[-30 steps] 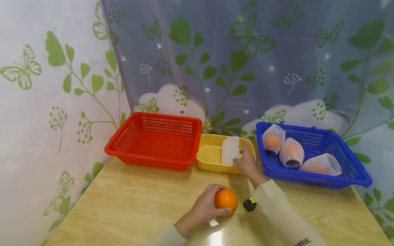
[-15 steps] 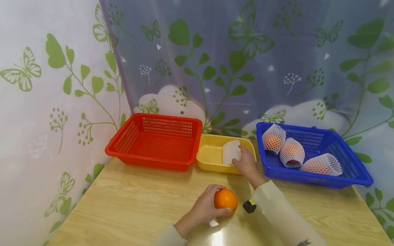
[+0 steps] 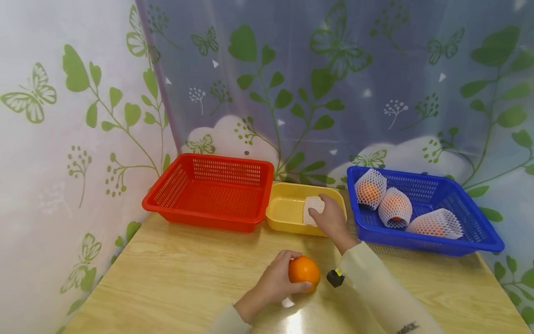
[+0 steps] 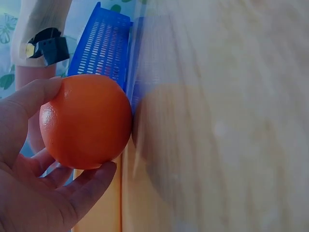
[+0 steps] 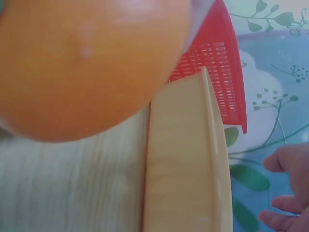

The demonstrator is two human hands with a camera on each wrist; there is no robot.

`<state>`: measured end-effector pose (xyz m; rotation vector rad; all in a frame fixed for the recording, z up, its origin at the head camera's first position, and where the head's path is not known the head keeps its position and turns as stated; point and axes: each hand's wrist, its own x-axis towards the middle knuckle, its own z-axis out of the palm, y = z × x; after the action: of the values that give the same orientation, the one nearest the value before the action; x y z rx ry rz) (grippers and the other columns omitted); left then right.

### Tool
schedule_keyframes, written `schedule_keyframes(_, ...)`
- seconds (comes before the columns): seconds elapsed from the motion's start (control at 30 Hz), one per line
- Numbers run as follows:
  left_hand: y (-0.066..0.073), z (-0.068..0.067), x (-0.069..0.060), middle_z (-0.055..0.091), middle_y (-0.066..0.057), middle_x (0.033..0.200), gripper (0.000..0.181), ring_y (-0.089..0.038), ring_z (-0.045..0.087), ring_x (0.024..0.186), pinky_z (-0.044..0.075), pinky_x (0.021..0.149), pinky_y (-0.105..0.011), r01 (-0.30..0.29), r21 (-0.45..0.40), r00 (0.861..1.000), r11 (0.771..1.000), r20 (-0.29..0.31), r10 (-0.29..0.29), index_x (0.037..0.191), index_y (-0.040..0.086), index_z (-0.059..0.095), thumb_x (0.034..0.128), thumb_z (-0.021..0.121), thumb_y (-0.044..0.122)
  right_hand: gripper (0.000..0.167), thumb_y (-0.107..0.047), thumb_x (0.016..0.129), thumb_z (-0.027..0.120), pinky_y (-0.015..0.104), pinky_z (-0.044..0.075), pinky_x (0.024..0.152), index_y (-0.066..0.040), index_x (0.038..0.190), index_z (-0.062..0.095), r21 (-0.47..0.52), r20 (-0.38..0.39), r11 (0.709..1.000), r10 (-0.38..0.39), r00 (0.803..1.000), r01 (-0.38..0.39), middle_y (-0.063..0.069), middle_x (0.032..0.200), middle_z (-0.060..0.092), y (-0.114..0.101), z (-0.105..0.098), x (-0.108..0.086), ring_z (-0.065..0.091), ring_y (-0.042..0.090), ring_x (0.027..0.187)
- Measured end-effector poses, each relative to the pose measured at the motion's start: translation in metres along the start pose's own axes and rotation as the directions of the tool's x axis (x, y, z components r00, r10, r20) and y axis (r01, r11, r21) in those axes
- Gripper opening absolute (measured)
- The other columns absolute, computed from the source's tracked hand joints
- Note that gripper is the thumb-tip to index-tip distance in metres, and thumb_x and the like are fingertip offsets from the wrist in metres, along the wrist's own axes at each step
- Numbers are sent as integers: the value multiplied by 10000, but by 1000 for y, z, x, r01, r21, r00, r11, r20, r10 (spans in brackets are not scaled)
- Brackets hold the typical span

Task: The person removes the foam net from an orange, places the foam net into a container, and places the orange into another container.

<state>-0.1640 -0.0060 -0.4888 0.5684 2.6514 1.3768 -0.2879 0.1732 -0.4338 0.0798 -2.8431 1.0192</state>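
My left hand (image 3: 273,280) holds a bare orange (image 3: 304,274) at the table's front, thumb on the near side and fingers round the far side. In the left wrist view, the orange (image 4: 87,123) sits between thumb and fingers. Over the yellow tray (image 3: 288,227) is my right hand (image 3: 332,215), at a white foam fruit net (image 3: 312,211) lying inside. From the right wrist, that hand (image 5: 292,191) shows above the tray's rim, thumb and fingers apart and pointing down. The tray wall hides the net there; contact cannot be told.
At the left stands a red basket (image 3: 208,222). A blue basket (image 3: 425,243) on the right holds three fruits in foam nets, one of them a netted fruit (image 3: 395,207). A small black device (image 3: 335,278) is on my right wrist. Patterned curtains hang behind the table.
My right hand has shifted slightly left over the tray, its fingers coming down over the foam net. Less of the net shows, and it sits lower. My left hand stays round the orange.
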Motion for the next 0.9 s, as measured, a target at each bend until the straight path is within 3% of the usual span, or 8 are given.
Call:
schedule_keyframes(0.17,-3,1,-3,561,-66,1265,645,-217,578,1067,485,907,-377,-6,-30,1000,1000,18,6,1234,109,494,746,845,344,657,-341,909,671,539,335,1081,4,1420,444,-36,28,994,-97,995,98,229,1425,466,-17,3,4,435,404,1297)
schedule_keyframes(0.27,-5,-2,-5,582,-82,1245,644,-206,588,1036,489,883,-360,4,-65,999,998,42,-1,1216,113,471,744,849,335,703,-389,908,673,538,316,1097,-17,1446,417,-37,97,976,-208,973,213,207,1460,433,-27,9,8,405,387,1333)
schedule_keyframes(0.43,-10,-10,-6,583,-30,1166,602,-158,583,1000,488,859,-329,32,-109,995,994,99,-22,1169,132,457,754,843,333,756,-432,905,664,526,275,1125,-38,1481,370,-18,229,931,-352,908,365,167,1526,352,-40,21,13,318,354,1400)
schedule_keyframes(0.6,-13,-20,-7,581,-19,1152,549,-172,581,1038,489,875,-313,26,-145,982,989,191,2,1146,134,455,774,827,289,720,-446,924,625,556,184,1151,-90,1496,369,-49,362,856,-466,808,515,112,1565,297,-53,32,16,195,368,1448)
schedule_keyframes(0.7,-16,-28,-9,577,-18,1173,522,-178,580,1070,485,895,-296,25,-156,964,987,267,18,1140,146,449,788,816,266,687,-486,940,577,570,157,1153,-119,1490,390,-77,424,816,-494,759,574,67,1569,295,-58,36,16,153,377,1458)
schedule_keyframes(0.8,-19,-38,-9,559,-23,1219,549,-168,557,1121,463,938,-292,30,-165,931,986,364,32,1205,149,428,811,794,262,664,-507,949,548,566,152,1155,-127,1478,415,-97,455,812,-479,751,576,30,1562,310,-62,37,15,145,356,1463)
schedule_keyframes(0.9,-23,-50,-9,540,-22,1244,661,-132,541,1121,447,946,-277,49,-181,879,982,474,44,1348,145,384,825,776,236,646,-505,963,523,577,150,1151,-118,1471,425,-104,465,811,-472,749,575,36,1552,330,-65,38,15,174,357,1456)
